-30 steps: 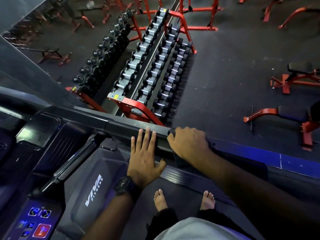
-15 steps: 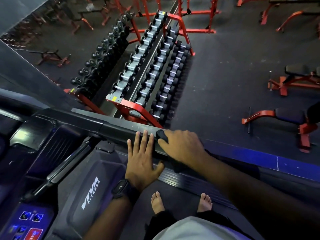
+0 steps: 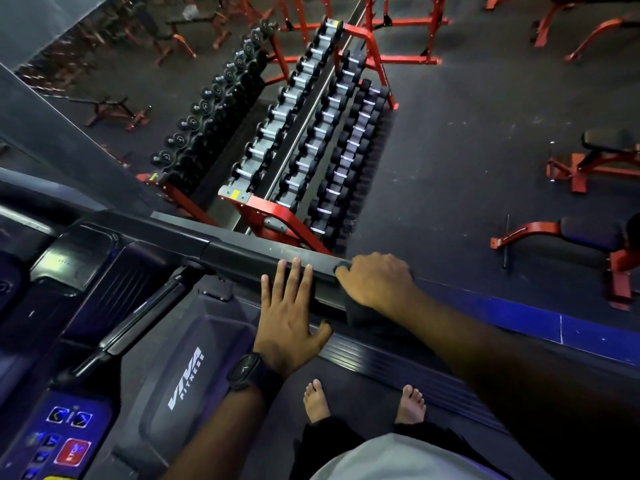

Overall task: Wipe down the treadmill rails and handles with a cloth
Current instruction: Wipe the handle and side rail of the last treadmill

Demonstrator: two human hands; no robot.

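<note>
Two hands on the treadmill's side rail [image 3: 242, 254], one holding a cloth.

The right hand [image 3: 377, 282] curls over the rail with a dark cloth [image 3: 360, 315] gripped under its fingers, the cloth draped down the rail's near face. Just beside it, the left hand [image 3: 287, 313] lies flat against the rail, fingers straight and spread, a dark watch [image 3: 251, 374] on the wrist. A red dumbbell rack [image 3: 277, 213] stands beyond the rail.

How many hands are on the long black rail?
2. The left hand lies flat, fingers on the rail; the right hand, beside it, grips a dark cloth against the rail. No others show.
</note>
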